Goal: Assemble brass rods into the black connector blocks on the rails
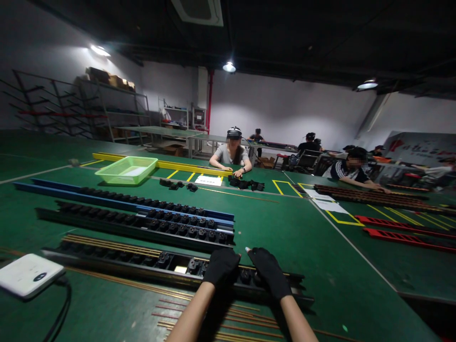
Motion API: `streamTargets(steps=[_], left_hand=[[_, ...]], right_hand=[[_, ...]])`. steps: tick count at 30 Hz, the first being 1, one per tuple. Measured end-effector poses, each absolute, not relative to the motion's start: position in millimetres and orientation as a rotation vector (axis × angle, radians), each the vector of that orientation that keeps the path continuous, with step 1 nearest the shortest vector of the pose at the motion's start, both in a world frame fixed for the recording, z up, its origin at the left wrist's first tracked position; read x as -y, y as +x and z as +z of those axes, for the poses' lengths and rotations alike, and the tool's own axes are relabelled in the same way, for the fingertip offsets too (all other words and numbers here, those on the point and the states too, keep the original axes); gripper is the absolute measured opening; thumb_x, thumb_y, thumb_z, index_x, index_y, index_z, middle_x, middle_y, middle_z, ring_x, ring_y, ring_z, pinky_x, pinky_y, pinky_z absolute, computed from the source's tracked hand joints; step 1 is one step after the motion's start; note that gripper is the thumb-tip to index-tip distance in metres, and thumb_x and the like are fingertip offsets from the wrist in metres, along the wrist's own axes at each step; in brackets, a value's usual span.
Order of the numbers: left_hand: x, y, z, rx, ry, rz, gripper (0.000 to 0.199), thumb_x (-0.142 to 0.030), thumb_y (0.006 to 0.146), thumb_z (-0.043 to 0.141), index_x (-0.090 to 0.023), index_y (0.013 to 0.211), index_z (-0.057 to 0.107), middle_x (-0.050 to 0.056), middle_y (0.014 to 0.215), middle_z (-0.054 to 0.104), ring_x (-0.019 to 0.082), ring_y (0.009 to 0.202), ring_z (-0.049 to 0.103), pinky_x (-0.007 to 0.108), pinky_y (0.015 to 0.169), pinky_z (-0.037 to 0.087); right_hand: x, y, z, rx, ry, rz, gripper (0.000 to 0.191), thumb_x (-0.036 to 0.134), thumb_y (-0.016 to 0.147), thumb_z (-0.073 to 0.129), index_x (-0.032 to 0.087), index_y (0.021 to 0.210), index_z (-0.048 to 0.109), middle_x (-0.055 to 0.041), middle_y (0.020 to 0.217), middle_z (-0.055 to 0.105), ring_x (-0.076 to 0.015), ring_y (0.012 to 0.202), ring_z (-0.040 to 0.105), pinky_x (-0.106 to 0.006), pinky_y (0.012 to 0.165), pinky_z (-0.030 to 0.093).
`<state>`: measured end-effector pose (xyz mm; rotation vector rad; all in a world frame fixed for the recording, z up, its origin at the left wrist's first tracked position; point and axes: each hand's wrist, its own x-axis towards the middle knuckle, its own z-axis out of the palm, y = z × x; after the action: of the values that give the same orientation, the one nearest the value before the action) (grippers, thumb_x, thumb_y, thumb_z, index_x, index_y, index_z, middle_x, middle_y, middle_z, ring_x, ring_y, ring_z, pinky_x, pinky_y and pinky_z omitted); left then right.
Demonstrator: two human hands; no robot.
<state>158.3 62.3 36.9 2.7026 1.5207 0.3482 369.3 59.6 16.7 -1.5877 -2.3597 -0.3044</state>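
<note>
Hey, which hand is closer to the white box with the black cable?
Left. The white box lies well to the left of the left hand; the right hand sits just beyond the left hand, farther from the box.

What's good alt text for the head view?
The left hand and right hand, both in black gloves, rest on a black rail holding black connectors and brass rods. It lies on a green workbench; other rails, a green basket and a seated person are beyond.
</note>
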Motion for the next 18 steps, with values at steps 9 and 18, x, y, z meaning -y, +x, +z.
streamTargets(steps=[9,18], left_hand=[[-63,160,42,-1.533,2.694,0.185,0.035,-0.027,0.102,0.041,-0.018,0.114,0.073,0.016,0.101,0.076,0.029,0.097,0.072,0.038,0.081,0.055],[-61,157,46,-1.534,2.69,0.21,0.035,-0.027,0.101,0.042,-0.017,0.113,0.073,0.016,0.101,0.077,0.029,0.096,0.072,0.037,0.079,0.054]], right_hand=[[-73,358,22,2.133,-1.787,-0.004,0.033,0.025,0.101,0.045,0.017,0.1,0.077,-0.0134,0.103,0.079,-0.0206,0.096,0.073,-0.029,0.092,0.05],[-82,369,33,2.019,-1.807,-0.146,0.038,0.028,0.101,0.041,0.018,0.096,0.078,-0.0133,0.101,0.079,-0.0211,0.089,0.073,-0.031,0.088,0.052]])
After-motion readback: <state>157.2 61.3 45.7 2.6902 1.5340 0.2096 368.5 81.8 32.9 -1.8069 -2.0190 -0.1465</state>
